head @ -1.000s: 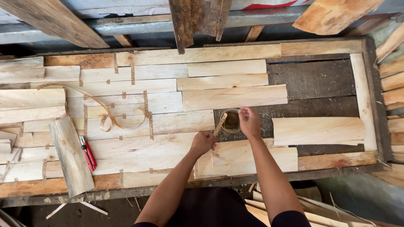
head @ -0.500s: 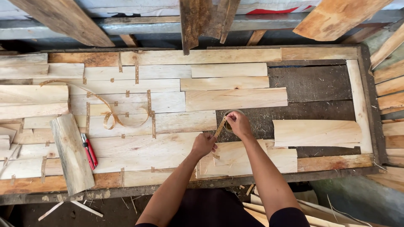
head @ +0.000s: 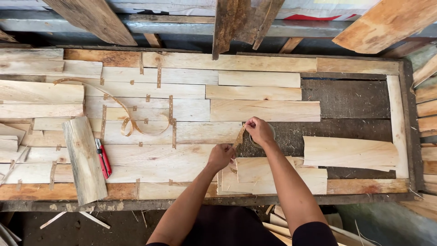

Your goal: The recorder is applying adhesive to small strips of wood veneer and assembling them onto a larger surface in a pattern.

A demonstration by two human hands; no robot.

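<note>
Strip of brown tape point(head: 239, 135) stretched taut between 2 hands above pale veneer sheets point(head: 182, 155), right hand point(head: 258, 131) pinching its upper end over a tape roll point(head: 272, 132), left hand point(head: 221, 157) gripping its lower end, red utility knife point(head: 104, 158) well apart at left

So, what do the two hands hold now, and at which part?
A strip of brown tape, stretched between them: the right hand pinches its upper end, the left hand its lower end.

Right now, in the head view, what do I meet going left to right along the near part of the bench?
Grey weathered wooden block → red-handled utility knife → left hand → brown tape strip → right hand → loose pale veneer sheet.
</note>
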